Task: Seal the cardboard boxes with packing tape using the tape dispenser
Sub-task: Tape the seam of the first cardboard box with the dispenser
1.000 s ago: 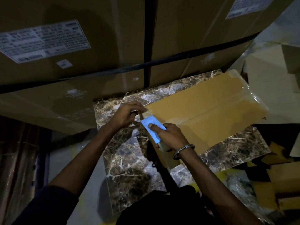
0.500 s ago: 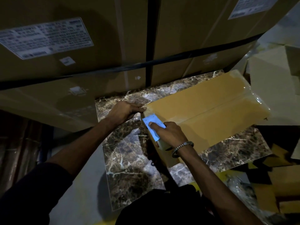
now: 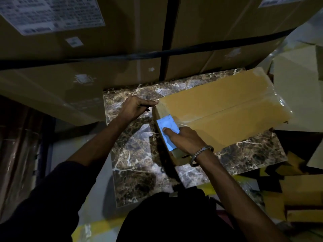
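Observation:
A long flat cardboard box (image 3: 227, 109) lies on a marble-patterned slab (image 3: 132, 154), its centre seam covered with shiny clear tape. My right hand (image 3: 185, 140) grips the light blue tape dispenser (image 3: 167, 130) at the box's near left end, forefinger laid on its top; the roll beneath is mostly hidden by the hand. My left hand (image 3: 138, 107) has its fingers curled at the box's far left corner, pinching or pressing the edge there.
Big strapped cardboard cartons (image 3: 122, 32) with white labels stand close behind the slab. Pale cardboard sheets (image 3: 297, 84) lie at the right, and cardboard scraps (image 3: 300, 193) with crumpled plastic film at the lower right. Dark shelving stands at the left.
Both hands have stayed at the box's left end. The dispenser has barely shifted on the box end; the view has drifted slightly.

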Tool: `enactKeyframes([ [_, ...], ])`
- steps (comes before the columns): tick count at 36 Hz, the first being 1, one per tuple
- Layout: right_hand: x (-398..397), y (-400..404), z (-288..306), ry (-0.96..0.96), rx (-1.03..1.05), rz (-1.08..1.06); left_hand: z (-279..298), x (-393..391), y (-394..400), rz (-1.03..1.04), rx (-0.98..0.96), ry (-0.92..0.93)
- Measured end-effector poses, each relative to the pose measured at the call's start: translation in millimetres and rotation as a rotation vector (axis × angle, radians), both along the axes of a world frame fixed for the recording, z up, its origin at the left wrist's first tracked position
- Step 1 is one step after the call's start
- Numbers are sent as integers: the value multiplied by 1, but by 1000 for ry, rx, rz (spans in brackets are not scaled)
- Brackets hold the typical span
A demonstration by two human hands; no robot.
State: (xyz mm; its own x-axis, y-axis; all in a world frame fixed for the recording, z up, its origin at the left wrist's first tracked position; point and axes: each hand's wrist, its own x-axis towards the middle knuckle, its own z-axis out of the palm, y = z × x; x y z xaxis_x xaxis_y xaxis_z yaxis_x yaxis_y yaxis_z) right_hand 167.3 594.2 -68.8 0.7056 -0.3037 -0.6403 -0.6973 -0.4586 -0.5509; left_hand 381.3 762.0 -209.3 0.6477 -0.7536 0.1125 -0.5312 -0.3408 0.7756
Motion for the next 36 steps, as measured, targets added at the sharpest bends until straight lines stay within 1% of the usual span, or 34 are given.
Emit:
enactKeyframes([
  [4,-29,-6,3,42,24,-23,-3,-5,-1,68,3,68],
  [9,-72,-9,11,13,88,-36,11,-14,-3,73,-83,179],
  [13,-110,-11,4,-6,145,-44,26,-18,-7,155,-71,307],
  [16,-131,-12,-3,-38,200,-81,26,-21,-7,150,-97,338],
  [18,-132,-12,-5,-48,193,-82,26,-23,-7,171,-118,337],
  [22,-125,-6,-14,-19,130,-40,25,-30,-10,187,-134,258],
  [24,-125,-5,-20,5,124,-54,18,-30,-7,194,-101,211],
  [27,-127,-8,-24,16,162,-85,-9,-25,-3,272,-35,130],
  [29,-128,-7,-27,-1,153,-92,7,-38,-9,346,9,119],
  [32,-131,-2,-31,-45,128,-68,46,-63,-19,419,140,40],
  [34,-132,-1,-31,-55,132,-77,55,-80,-24,420,225,-81],
  [36,-132,0,-29,-53,149,-86,50,-98,-31,376,302,-235],
])
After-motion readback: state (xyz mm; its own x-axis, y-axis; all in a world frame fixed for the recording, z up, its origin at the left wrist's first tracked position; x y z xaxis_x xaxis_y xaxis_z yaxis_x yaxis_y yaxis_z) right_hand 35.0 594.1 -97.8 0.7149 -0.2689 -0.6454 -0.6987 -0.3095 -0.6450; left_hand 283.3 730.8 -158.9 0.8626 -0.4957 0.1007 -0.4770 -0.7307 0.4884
